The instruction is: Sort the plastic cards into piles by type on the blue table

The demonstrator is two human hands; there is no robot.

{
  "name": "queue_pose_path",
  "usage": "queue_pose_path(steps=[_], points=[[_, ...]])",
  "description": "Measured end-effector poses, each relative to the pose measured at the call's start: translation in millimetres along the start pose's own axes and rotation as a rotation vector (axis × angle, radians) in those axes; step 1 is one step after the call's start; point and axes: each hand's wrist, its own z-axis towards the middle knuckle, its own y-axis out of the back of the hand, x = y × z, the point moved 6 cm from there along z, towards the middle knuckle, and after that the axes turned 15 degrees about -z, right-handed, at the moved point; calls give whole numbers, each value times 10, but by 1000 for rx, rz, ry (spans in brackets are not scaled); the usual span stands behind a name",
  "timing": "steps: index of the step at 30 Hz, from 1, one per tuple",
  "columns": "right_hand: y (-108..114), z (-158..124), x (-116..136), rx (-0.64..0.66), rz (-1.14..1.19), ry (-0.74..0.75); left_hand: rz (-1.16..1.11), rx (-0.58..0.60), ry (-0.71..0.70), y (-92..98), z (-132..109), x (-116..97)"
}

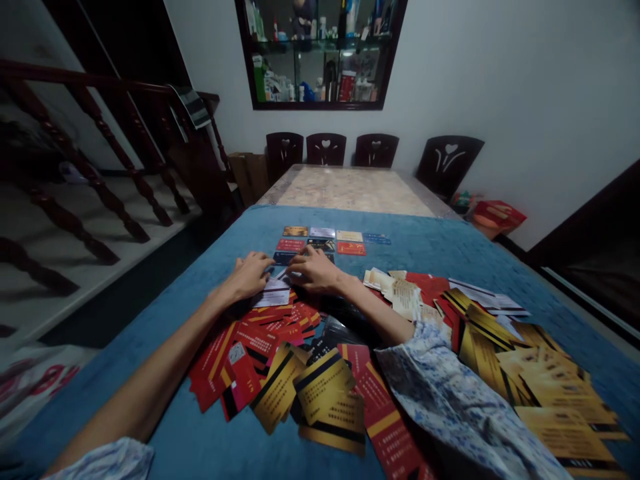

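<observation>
My left hand (251, 273) rests with bent fingers at the left edge of a white card with a dark stripe (274, 295). Beside it, my right hand (316, 269) reaches over a dark blue card (283, 258), its fingertips low and curled; what they touch is too small to tell. Beyond the hands lie rows of cards, among them a gold card (295, 231), a cream card (349, 236) and a red card (351, 249). Overlapping red cards (255, 339) and gold cards (327, 393) spread nearer to me, under and between my forearms.
More cards, gold (555, 380), red and cream (406, 296), are heaped at the right on the blue cloth (210, 400). The bare table end (345, 187) and several chairs (375, 150) stand beyond. A plastic bag (40, 387) is at the lower left.
</observation>
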Motion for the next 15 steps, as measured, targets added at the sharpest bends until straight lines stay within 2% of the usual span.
queue_pose_path(steps=[8, 15], points=[[-24, -74, 245, -48, 41, 118, 14, 19, -44, 67, -195, -19], [-47, -138, 250, -90, 70, 164, 4, 49, -98, 90, -235, -106]])
